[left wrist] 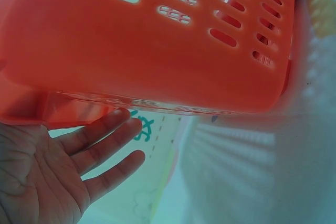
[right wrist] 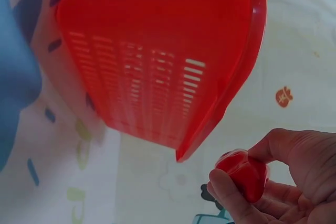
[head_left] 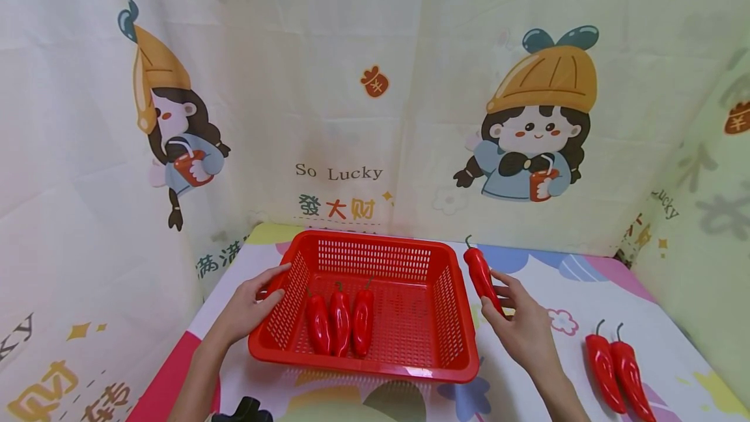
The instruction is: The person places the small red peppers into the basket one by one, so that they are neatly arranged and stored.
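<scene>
A red plastic basket (head_left: 404,372) with slotted walls stands on the table, and three red chili peppers (head_left: 340,323) lie side by side in its left part. My left hand (head_left: 249,308) holds the basket's left rim, thumb and forefinger over the top. In the left wrist view the other fingers (left wrist: 105,145) stretch out beneath the rim. Just outside the right rim, my right hand (head_left: 521,321) pinches another red chili pepper (head_left: 480,273), tilted with its green stem upward. The right wrist view shows that chili pepper (right wrist: 244,174) between thumb and fingers.
Two more red chili peppers (head_left: 618,370) lie on the patterned tablecloth (head_left: 521,402) at the right. A printed cloth (head_left: 410,116) hangs behind and around the table. Part of a black object (head_left: 243,410) shows at the front edge.
</scene>
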A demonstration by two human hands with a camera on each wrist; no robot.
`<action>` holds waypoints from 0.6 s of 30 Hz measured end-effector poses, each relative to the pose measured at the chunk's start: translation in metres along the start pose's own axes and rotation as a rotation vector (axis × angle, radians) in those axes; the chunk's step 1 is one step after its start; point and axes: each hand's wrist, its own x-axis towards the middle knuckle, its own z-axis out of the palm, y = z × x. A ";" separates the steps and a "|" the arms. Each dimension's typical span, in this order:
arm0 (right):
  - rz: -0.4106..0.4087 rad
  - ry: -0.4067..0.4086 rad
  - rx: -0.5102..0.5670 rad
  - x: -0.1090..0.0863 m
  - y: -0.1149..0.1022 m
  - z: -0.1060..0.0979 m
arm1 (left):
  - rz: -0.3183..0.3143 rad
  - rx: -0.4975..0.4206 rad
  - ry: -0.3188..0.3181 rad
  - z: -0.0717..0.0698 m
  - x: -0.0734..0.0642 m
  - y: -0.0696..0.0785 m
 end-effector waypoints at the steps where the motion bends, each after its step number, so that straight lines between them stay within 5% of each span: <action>1: -0.008 0.000 0.006 0.000 -0.002 0.001 | 0.005 0.000 -0.003 0.000 0.000 0.000; 18: -0.037 -0.067 0.113 -0.005 -0.029 0.030 | 0.003 0.013 0.002 0.000 0.000 0.000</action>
